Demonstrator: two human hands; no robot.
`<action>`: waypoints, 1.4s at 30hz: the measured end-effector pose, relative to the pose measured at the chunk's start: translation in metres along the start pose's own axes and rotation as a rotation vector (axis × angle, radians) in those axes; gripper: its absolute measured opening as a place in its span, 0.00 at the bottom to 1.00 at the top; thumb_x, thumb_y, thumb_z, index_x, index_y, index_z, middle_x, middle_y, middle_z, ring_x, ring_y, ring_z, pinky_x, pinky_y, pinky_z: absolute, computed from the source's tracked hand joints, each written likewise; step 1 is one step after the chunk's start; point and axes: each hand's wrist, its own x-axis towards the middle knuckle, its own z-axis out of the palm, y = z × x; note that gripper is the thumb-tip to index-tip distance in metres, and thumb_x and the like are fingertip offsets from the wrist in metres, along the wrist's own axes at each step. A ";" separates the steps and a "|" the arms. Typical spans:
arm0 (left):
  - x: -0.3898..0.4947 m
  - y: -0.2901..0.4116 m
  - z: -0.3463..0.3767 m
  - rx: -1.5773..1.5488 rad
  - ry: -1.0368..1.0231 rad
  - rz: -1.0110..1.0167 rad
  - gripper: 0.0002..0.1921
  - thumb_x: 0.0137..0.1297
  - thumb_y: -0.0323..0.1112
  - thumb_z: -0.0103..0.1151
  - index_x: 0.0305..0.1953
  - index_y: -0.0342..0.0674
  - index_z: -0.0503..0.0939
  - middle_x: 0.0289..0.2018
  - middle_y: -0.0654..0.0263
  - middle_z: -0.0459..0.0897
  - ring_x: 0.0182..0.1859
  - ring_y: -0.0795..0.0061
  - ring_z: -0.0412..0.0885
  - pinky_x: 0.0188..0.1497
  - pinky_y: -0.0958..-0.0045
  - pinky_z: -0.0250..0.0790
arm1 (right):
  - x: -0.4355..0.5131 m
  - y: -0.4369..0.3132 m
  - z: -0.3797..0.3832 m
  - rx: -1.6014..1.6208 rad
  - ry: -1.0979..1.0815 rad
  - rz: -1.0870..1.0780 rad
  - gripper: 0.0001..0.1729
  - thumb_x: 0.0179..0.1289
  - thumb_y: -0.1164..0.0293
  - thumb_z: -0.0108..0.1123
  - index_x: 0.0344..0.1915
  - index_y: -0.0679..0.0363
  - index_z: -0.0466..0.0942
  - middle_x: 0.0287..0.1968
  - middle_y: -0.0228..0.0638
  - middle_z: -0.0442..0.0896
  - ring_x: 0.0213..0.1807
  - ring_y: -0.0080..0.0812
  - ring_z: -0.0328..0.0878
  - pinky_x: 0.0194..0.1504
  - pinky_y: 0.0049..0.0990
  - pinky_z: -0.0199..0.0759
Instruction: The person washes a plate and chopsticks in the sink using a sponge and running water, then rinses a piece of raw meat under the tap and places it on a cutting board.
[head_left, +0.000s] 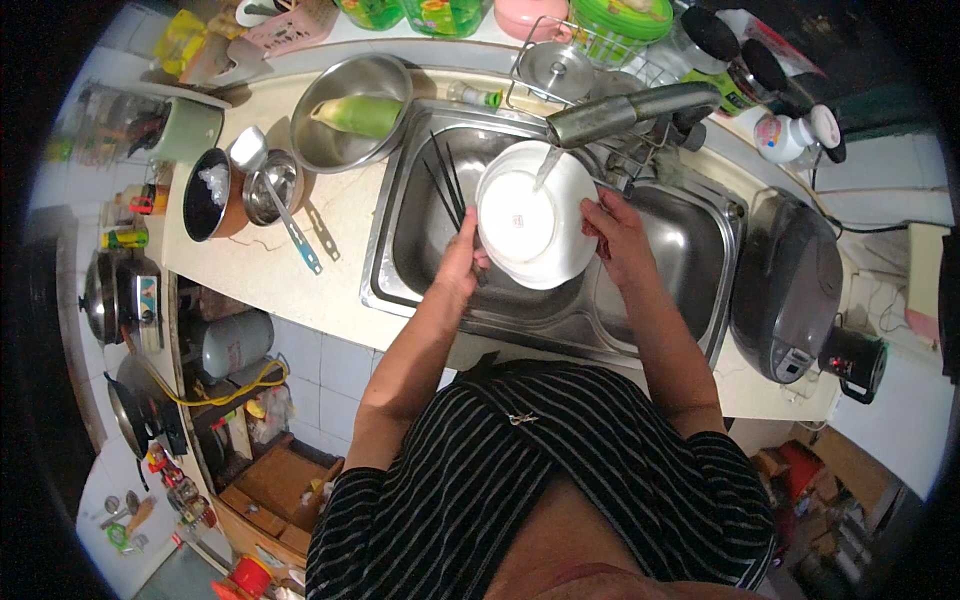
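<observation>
A white bowl (517, 199) is held over the double-basin stainless steel sink (487, 321), its underside and foot ring facing up. It may be more than one dish stacked; I cannot tell. My left hand (459, 259) grips its left edge and also has several black chopsticks (448, 180) in it, pointing up and away over the left basin. On the opposite side, my right hand (616, 234) pinches the rim between thumb and fingers. Water (547, 169) runs from the metal faucet (596, 124) onto the bowl's base.
Left of the sink stand a steel basin (304, 142) holding a green vegetable, a small steel bowl (274, 176) with a spatula (281, 206) across it, and a dark-lined pot (196, 221). A wire rack (525, 56) rises behind the faucet. A dark lidded appliance (784, 285) borders the right basin.
</observation>
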 end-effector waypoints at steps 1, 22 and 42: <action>-0.001 0.007 -0.006 0.058 -0.042 0.036 0.20 0.64 0.57 0.56 0.31 0.46 0.73 0.21 0.78 0.67 0.17 0.89 0.57 0.17 0.85 0.50 | 0.005 -0.004 -0.002 -0.005 -0.055 -0.008 0.14 0.62 0.66 0.62 0.44 0.62 0.77 0.31 0.26 0.77 0.32 0.17 0.71 0.35 0.19 0.64; -0.026 -0.001 -0.017 -0.145 0.029 -0.055 0.16 0.68 0.48 0.55 0.47 0.45 0.75 0.28 0.77 0.73 0.19 0.92 0.57 0.17 0.90 0.51 | -0.002 0.030 0.025 -0.418 -0.204 -0.170 0.17 0.59 0.61 0.64 0.42 0.59 0.74 0.28 0.28 0.76 0.29 0.21 0.73 0.29 0.24 0.65; -0.043 -0.001 -0.033 -0.157 -0.061 -0.105 0.11 0.55 0.19 0.55 0.39 0.39 0.71 0.24 0.74 0.71 0.16 0.91 0.59 0.14 0.89 0.53 | 0.007 0.041 0.009 -1.053 -0.883 -0.205 0.20 0.60 0.67 0.60 0.53 0.54 0.73 0.57 0.42 0.75 0.43 0.42 0.82 0.45 0.34 0.76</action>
